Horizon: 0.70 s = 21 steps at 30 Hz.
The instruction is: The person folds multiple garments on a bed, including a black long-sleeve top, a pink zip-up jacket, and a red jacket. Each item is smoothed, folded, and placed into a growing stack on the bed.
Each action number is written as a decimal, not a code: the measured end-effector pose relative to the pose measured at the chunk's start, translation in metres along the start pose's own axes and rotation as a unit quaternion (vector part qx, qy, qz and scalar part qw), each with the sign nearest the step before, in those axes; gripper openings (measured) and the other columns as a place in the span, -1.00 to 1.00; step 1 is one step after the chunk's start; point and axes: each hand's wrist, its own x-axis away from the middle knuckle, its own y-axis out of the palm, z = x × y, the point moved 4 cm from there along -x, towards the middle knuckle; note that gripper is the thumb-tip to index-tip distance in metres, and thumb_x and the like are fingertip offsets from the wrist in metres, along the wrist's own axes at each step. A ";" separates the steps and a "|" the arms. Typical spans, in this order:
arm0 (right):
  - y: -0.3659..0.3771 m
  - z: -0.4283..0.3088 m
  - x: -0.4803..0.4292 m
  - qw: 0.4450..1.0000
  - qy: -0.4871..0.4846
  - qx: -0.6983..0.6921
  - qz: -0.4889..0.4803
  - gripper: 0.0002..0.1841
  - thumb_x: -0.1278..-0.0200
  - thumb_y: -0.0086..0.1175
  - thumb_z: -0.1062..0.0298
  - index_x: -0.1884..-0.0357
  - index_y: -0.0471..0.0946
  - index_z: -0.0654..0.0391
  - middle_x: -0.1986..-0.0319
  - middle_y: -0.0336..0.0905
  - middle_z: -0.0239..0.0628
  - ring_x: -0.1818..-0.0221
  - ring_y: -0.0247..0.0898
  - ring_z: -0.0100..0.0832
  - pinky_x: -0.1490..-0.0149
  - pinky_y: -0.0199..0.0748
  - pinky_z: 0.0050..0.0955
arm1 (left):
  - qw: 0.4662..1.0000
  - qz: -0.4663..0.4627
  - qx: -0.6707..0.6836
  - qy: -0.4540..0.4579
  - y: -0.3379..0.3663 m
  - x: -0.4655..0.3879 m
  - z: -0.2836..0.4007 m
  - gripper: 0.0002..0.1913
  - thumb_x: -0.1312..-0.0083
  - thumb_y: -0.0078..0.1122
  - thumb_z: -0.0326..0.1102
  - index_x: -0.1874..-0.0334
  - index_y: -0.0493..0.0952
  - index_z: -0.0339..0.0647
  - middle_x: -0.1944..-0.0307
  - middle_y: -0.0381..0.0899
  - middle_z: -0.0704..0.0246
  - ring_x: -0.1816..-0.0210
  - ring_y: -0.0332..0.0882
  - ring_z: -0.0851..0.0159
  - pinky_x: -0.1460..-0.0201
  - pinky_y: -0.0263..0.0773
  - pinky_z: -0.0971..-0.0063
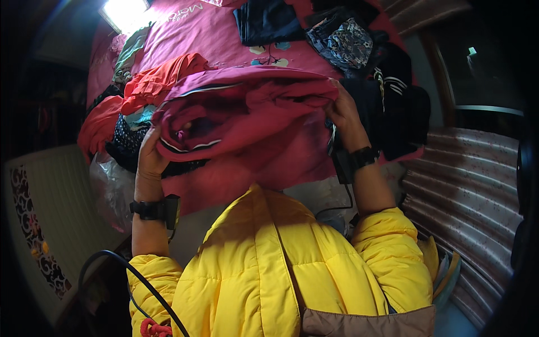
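Observation:
A magenta garment with dark-and-white trim is stretched between my two hands above the bed. My left hand grips its left end, where an opening edged with the trim faces me. At the right end, my right hand holds a bunched part of the cloth. Both hands' fingers are partly hidden by the fabric. Beneath the garment lies a pink bedsheet with printed flowers and lettering.
Left of the garment lies a heap of clothes with an orange-red garment and a dotted dark cloth. A clear plastic bag hangs below. Folded dark trousers, a floral cloth and black clothes lie beyond and right. A black cable loops at lower left.

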 end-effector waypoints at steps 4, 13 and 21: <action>-0.011 0.008 -0.005 0.802 -0.330 0.477 0.144 -0.87 -0.30 0.02 0.32 0.33 0.46 0.16 0.47 0.48 -0.44 0.43 0.32 -0.64 0.29 0.36 -0.57 | 0.994 0.006 -0.009 -0.105 -0.006 -0.009 -0.042 -0.51 -0.35 -0.10 -0.31 -0.26 0.18 -0.46 0.01 0.52 -0.02 0.03 0.56 0.14 -0.08 0.46 0.30; -0.005 0.190 0.003 0.579 -0.204 0.749 -0.250 -0.82 -0.20 -0.03 0.25 0.29 0.53 0.08 0.31 0.55 -0.11 0.22 0.49 -0.07 0.12 0.46 -0.19 | 0.980 0.086 0.050 -0.171 -0.011 0.018 -0.112 -0.64 -0.19 -0.03 -0.50 -0.04 0.41 -0.46 0.12 0.60 0.09 0.12 0.61 0.17 -0.02 0.49 0.36; -0.075 0.250 -0.084 0.515 -0.153 0.833 -0.132 -0.72 -0.19 -0.03 0.24 0.11 0.53 0.10 0.13 0.54 -0.11 0.10 0.49 -0.13 0.03 0.44 -0.24 | 0.981 -0.038 -0.001 -0.191 0.046 0.041 -0.091 -0.56 -0.14 0.19 -0.35 -0.05 0.39 -0.38 0.15 0.60 0.13 0.12 0.58 0.18 0.06 0.49 0.39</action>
